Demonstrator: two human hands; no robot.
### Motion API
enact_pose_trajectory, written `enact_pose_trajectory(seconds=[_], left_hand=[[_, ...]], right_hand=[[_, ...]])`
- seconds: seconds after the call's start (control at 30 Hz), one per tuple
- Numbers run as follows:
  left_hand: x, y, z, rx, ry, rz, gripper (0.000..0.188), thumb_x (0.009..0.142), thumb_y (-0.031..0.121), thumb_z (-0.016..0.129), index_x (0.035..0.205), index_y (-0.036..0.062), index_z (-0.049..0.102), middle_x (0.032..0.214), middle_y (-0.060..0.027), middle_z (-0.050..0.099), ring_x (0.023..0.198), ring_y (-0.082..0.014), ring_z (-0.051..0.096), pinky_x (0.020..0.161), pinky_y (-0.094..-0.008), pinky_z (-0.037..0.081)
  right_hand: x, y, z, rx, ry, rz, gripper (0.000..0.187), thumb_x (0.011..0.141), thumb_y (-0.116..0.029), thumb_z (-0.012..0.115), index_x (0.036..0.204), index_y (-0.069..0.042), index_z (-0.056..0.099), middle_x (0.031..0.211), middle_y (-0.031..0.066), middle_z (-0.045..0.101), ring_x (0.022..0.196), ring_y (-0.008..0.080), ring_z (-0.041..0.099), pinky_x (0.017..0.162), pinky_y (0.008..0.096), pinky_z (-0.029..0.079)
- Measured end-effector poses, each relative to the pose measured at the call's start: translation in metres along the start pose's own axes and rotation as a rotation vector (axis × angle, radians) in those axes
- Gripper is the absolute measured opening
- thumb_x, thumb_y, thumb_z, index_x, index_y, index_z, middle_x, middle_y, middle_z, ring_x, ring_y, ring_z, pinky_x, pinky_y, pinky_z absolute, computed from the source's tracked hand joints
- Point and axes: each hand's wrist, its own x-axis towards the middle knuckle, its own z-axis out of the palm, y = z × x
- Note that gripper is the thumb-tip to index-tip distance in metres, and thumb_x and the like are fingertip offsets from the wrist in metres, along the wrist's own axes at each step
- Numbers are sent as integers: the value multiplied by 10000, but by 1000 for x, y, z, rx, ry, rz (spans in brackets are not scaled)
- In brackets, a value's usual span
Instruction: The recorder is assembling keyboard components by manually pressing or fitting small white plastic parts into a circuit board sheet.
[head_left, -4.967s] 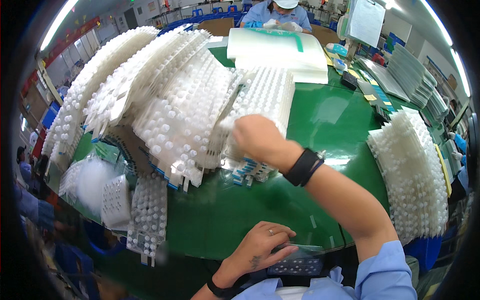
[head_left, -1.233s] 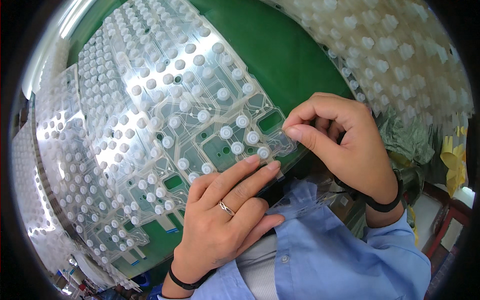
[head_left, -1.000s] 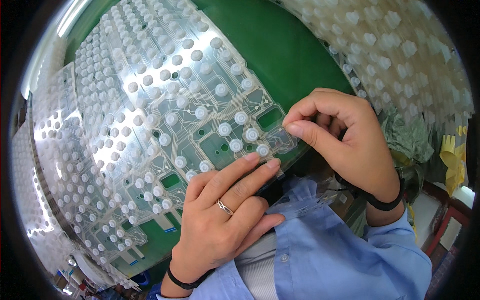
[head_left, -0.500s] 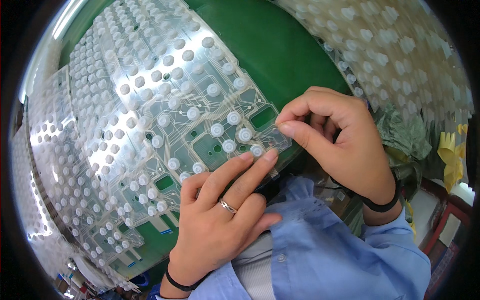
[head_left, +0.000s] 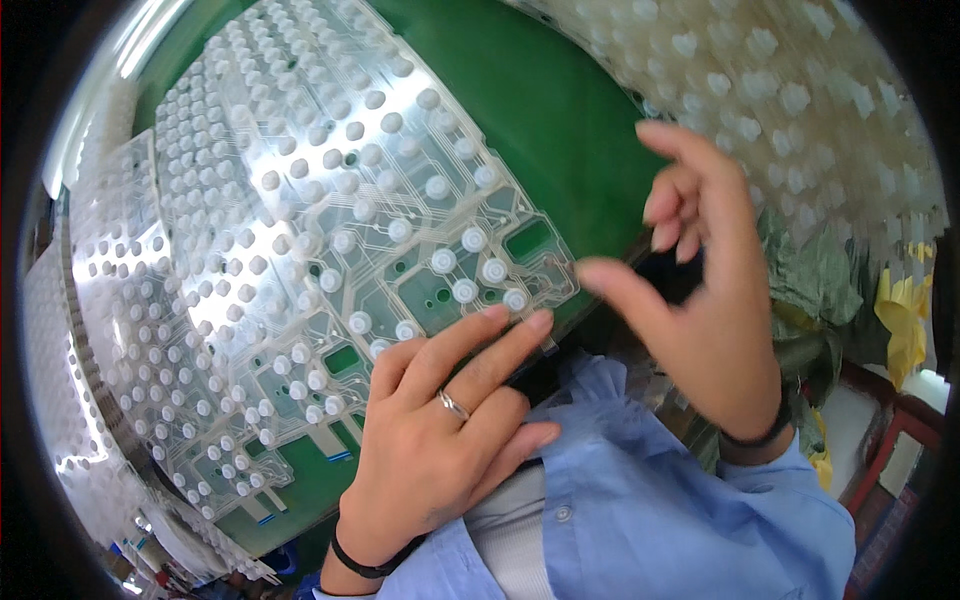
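A clear membrane circuit sheet with printed traces and rows of whitish rubber domes lies on a green work surface. My left hand rests with fingers stretched out, its fingertips on the sheet's near edge beside the domes. A ring is on one of its fingers. My right hand is raised just off the sheet's right corner, thumb and forefinger spread wide apart. Its thumb tip comes close to that corner; whether they touch I cannot tell. Nothing shows between its fingers, and the hand is slightly blurred.
More domed sheets are stacked at the upper right, and others lie along the left. Crumpled green plastic and a yellow scrap hang at the right. Small blurred items sit at the lower left.
My right thumb and forefinger, pinched at the sheet's corner before, have come apart, and the hand has moved slightly away to the right. My left hand stays nearly in place.
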Motion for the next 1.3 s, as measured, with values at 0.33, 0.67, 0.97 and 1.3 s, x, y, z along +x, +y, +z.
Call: enact_pose_trajectory(seconds=[0.33,0.67,0.97,1.3], left_hand=[[-18,18,-34,-411,27,-254,193,770,135,764,870,21,644,755,-98,656,612,-216,633,507,-297,468],[-22,12,-24,-274,66,-149,183,796,190,717,837,50,605,699,-77,607,571,-236,604,471,-329,452],[-20,-8,-28,-75,67,-154,253,779,300,722,752,87,588,1141,-50,682,1156,-311,567,848,-410,429],[-24,-14,-18,-67,32,-105,250,767,327,729,720,129,586,1188,3,674,1189,-267,553,849,-368,420]], right_hand=[[-31,-24,-15,161,-565,-239,252,788,-134,697,1027,-73,646,953,61,610,905,243,607,777,378,467],[-37,-34,-1,303,-235,-412,183,767,-116,718,941,-73,685,957,61,627,920,280,599,831,408,440],[17,-12,-12,567,-211,154,35,869,-16,607,892,-1,629,867,68,620,809,107,573,709,233,437],[43,-1,12,293,-270,110,44,837,-39,642,864,-5,648,741,69,603,523,118,526,492,264,387]])
